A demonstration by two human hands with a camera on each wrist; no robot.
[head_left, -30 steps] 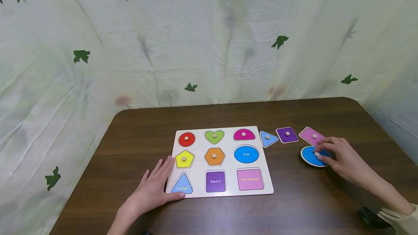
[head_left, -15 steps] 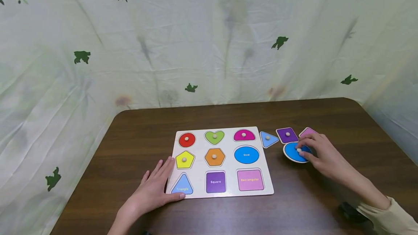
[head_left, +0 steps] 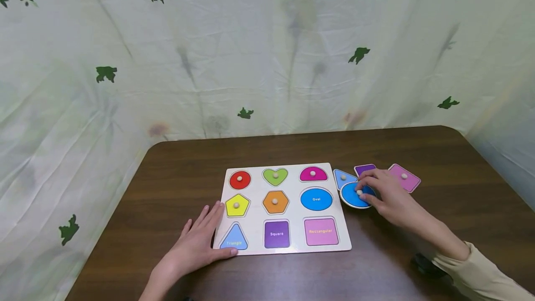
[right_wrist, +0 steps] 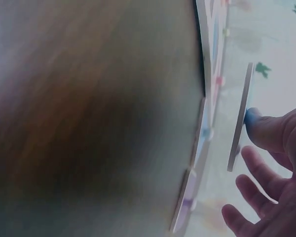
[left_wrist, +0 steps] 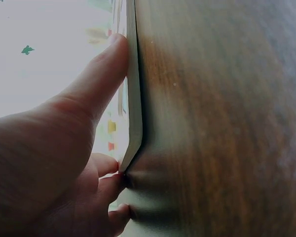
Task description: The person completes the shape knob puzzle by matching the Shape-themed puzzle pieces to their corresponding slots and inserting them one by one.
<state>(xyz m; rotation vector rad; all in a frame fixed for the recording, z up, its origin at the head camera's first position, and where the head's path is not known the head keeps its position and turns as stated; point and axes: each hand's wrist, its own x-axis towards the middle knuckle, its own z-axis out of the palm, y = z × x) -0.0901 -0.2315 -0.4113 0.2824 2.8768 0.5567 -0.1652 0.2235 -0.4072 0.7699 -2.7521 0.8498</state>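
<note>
A white shape puzzle board (head_left: 256,185) lies on the table. My left hand (head_left: 190,243) rests on its near left corner, thumb over the front edge and fingers spread along the left side. By its small knob, my right hand (head_left: 394,201) pinches a blue oval puzzle piece (head_left: 353,197) just right of the board; the right wrist view shows the oval piece (right_wrist: 240,118) raised off the table. On the board, the oval recess (head_left: 316,199), square recess (head_left: 277,234), rectangle recess (head_left: 321,231) and triangle recess (head_left: 234,238) show their printed bottoms.
Right of the board lie a light-blue triangle piece (head_left: 340,176), a purple square piece (head_left: 363,168) partly behind the hand, and a pink rectangle piece (head_left: 407,180). Several knobbed pieces, such as a red circle (head_left: 240,179), sit in the board. A patterned curtain (head_left: 267,59) hangs behind the table (head_left: 292,278).
My right hand has carried the blue oval piece leftward, from beside the pink rectangle to near the board's right edge. The left hand has stayed in place.
</note>
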